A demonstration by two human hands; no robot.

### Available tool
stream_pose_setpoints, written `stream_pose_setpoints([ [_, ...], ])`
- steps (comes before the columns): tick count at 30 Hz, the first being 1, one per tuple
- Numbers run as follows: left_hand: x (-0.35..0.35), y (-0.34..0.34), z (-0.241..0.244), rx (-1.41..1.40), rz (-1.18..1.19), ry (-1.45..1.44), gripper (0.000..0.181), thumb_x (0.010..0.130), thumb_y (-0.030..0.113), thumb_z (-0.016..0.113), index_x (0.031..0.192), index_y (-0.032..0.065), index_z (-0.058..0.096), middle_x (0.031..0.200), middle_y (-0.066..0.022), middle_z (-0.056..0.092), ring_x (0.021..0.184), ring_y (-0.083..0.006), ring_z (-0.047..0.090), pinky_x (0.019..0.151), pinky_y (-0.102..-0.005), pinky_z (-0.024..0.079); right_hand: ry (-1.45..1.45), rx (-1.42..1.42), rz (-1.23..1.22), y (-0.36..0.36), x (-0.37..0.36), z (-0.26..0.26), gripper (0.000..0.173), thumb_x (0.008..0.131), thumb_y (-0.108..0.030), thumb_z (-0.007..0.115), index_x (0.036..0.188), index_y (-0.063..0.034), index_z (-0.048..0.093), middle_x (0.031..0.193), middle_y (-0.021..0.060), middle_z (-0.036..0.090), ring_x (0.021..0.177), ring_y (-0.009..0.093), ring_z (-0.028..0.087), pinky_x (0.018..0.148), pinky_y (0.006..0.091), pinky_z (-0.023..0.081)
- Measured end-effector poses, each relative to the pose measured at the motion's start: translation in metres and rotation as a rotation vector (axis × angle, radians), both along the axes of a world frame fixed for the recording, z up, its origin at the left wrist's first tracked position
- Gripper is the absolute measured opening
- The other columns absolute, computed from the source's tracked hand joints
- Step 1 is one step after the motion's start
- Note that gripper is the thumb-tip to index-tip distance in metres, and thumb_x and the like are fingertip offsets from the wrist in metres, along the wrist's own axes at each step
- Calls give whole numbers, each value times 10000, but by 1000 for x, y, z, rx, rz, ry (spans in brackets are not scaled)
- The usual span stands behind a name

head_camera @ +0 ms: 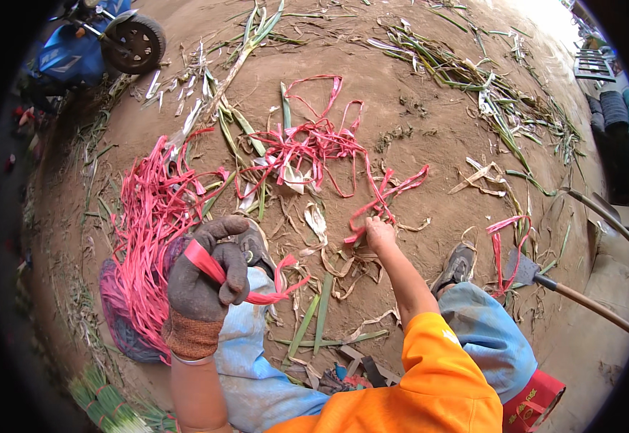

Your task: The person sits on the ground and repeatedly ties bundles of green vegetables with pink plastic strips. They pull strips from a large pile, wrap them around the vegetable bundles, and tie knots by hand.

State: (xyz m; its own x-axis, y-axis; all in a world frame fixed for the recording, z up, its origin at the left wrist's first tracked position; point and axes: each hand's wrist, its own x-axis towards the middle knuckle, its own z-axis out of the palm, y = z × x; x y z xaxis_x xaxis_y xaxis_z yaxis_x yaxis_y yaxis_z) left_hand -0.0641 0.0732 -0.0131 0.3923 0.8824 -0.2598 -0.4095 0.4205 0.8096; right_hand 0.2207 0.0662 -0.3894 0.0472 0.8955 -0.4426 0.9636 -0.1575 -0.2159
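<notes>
My left hand [206,270], in a dark grey work glove with a brown cuff, is raised before my left knee. Its curled fingers hold a short strip of red plastic twine [263,296], whose loose ends hang to the right. My bare right hand [380,234] reaches down to the ground between my feet, closed on the near end of some red twine strands [379,203]. Its fingertips are partly hidden. Those strands run up to a loose red tangle [314,138]. By my left leg, a thick bundle of red twine strips [152,227] drapes over a dark purple bag [130,319].
Green and dried leek-like leaves [455,70] litter the dirt floor. A wooden-handled shovel [580,300] lies at right, near a red printed bag [534,400]. Tied green bundles [106,403] sit at lower left. A blue motorbike [81,51] stands at upper left.
</notes>
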Motion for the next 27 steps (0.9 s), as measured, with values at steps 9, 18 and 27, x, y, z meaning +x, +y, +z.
stream_pose_setpoints([
  [9,12,-9,5,31,-10,247,535,891,414,381,1143,-47,482,681,-74,586,437,-67,433,415,-196,348,1175,157,-487,28,44,129,95,810,-113,659,861,-33,647,650,-42,556,533,36,463,466,219,398],
  [18,40,-22,-11,-5,-267,220,488,884,416,411,1152,18,497,965,-122,641,454,-66,466,399,-175,345,1407,169,-249,1,46,358,236,903,-281,554,822,-67,611,720,-15,581,601,56,520,565,202,436],
  [27,67,-41,-15,-1,-303,179,453,913,404,394,1147,29,496,996,-123,627,524,-95,560,396,-175,371,1377,39,-141,-69,19,402,250,919,-287,527,841,-63,605,751,-12,584,665,62,548,633,218,452],
])
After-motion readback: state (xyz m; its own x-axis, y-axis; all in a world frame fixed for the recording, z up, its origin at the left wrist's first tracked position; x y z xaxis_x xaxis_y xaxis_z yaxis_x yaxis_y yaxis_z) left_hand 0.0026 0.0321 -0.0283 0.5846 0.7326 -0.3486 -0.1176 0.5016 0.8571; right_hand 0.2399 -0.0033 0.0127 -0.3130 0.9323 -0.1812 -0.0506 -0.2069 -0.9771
